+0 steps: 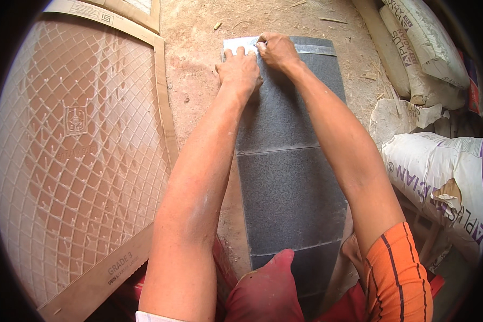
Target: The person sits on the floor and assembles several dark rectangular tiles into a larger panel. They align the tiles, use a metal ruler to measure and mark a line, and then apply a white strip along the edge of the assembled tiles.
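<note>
A long dark grey slab [279, 123] lies in front of me, crossed by pale lines. At its far left corner is a flat white piece [236, 44]. My left hand [239, 68] lies over that piece, its fingers spread and the tips resting on it. Just to the right, my right hand [278, 51] is closed in a pinch at the white piece's edge. A small dark tip shows at those fingers, but what they hold is too small to name. A pale narrow strip [316, 50] runs across the slab to the right of this hand.
Textured brown tiles [80, 134] in a cardboard frame [163, 96] stand at the left. White sacks [434, 177] lie along the right, with more sacks [413, 53] piled farther back. Bits of debris lie on the dusty floor [198, 107]. My red-clothed knee [265, 290] is at the near edge.
</note>
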